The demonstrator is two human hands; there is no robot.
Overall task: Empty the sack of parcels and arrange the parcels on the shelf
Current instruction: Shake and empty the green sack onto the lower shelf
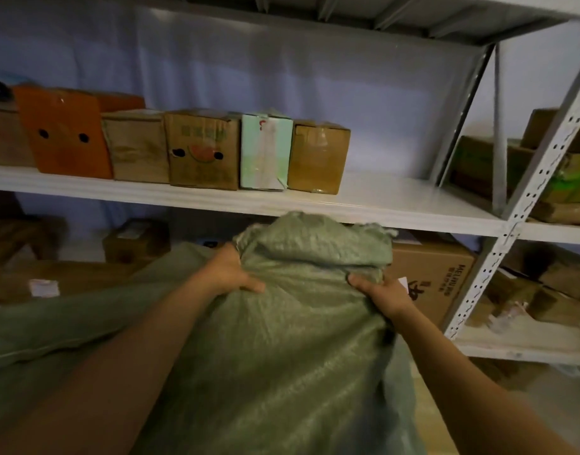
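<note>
Storeroom backdrop: pale blue-white wall (364, 93) behind grey-white metal racking.

Racking: perforated upright post (525, 198) at right, white middle shelf (397, 205) running the full width, a second bay beyond the post.

Sack: green woven sack (282, 339), large, filling the lower centre, raised in front of the middle shelf edge; its bunched top reaches just to that edge. More green woven fabric trails off to the lower left.

Lower tier, right of the sack: tall brown carton (436, 284) with black printing, partly hidden by the sack and the right hand. Lower tier, left: dim brown boxes, details too dark to tell.

Middle shelf, row of parcels standing side by side, left to right:
- orange carton (65, 133) with two round holes, tilted;
- plain brown box (137, 146);
- brown box with watermelon print (201, 149);
- pale green-and-white box (265, 152);
- taped brown box (318, 156), last in the row, bare shelf to its right.

Right bay: stacked brown and green-printed cartons (564, 172), blurred.

Hands: left hand (233, 274) clutches a fold of the sack near its top, thumb lying across the fabric. Right hand (377, 290) grips the sack's right side at about the same height, fingers curled into the weave. Both forearms bare.
</note>
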